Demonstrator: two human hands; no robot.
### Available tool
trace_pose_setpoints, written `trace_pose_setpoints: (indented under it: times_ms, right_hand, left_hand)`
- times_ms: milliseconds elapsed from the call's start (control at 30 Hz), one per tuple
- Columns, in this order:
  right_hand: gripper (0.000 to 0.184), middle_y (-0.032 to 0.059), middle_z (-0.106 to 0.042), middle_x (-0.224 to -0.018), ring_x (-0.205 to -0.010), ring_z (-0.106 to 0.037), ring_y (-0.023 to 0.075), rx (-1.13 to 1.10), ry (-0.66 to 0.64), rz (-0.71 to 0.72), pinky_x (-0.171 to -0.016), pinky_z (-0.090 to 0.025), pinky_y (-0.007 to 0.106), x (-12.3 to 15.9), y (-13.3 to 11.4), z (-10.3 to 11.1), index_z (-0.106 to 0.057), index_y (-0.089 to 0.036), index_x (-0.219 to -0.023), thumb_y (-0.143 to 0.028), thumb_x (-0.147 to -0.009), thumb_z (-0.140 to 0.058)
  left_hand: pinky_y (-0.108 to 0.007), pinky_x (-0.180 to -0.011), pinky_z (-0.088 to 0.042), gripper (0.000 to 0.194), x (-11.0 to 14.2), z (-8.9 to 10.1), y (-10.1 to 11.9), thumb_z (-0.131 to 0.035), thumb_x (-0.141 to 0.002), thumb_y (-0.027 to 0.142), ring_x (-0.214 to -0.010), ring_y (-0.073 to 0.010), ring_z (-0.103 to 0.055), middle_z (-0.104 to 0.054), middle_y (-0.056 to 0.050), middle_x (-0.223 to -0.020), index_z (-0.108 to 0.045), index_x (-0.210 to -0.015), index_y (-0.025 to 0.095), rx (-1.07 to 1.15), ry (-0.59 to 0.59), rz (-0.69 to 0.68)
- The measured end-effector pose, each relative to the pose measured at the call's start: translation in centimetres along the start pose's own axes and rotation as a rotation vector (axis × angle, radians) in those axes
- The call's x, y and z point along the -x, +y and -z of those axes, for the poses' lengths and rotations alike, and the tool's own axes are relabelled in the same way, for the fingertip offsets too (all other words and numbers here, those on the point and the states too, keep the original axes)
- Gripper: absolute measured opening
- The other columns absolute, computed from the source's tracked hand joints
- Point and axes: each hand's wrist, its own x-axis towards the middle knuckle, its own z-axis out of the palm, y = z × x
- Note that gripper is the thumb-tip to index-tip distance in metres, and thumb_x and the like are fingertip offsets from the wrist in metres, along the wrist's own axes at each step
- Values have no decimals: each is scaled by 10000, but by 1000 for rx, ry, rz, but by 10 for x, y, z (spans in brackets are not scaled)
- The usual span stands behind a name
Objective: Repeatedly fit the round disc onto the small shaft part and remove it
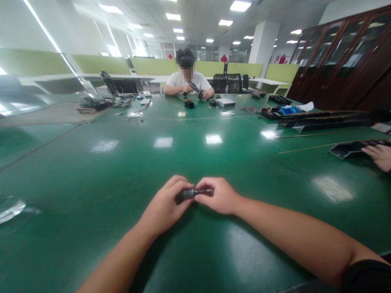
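Observation:
Low over the green tabletop [171,158], both of my hands meet at a small dark cylindrical part [188,193]. Its thick end sits between the thumb and fingers of my left hand [166,201]. A thinner, ridged shaft [204,191] points right from it, and my right hand [222,195] pinches around this shaft. The part lies roughly level. Its exact kind is too small to make out, and my fingers hide some of both ends.
Across the table a person [188,79] in a white shirt handles a dark tool. At right, another person's hand [378,156] rests on a black channel-shaped piece [348,149]. Thin rods [305,149] lie near it. Electronics clutter [94,102] sits far left.

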Motion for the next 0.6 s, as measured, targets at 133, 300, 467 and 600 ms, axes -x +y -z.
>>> trace_pose_setpoints:
  times_ms: [133,300,467,600]
  right_hand:
    - [126,10,-692,-824,-730,-632,143,8,-9,-13,-700,-495,248,0,-1,1,-686,-168,-891,-230,-782,-698]
    - [120,11,-689,-819,-725,-630,141,-3,-4,-18,-697,-497,248,-1,1,0,-681,-168,-880,-234,-781,-698]
    - [132,15,-690,-814,-724,-632,144,-10,-7,-26,-694,-502,254,-1,4,0,-679,-163,-878,-244,-777,-705]
    - [133,16,-696,-817,-727,-638,144,2,-5,-30,-689,-500,251,-1,4,0,-680,-165,-878,-242,-774,-709]
  left_hand:
    - [-294,-870,-495,149,1,0,-1,-580,-901,248,-1004,-185,-588,-591,-59,-1064,-639,-1033,213,11,-14,1]
    - [-279,-862,-484,142,1,1,-2,-595,-904,248,-984,-171,-586,-593,-48,-1046,-638,-1036,217,43,-24,12]
    - [-282,-870,-477,153,1,1,-3,-610,-902,263,-991,-169,-579,-591,-46,-1059,-645,-1044,218,49,-26,19]
    - [-280,-870,-477,155,1,2,-4,-608,-904,258,-992,-167,-581,-592,-45,-1064,-646,-1049,218,43,-31,17]
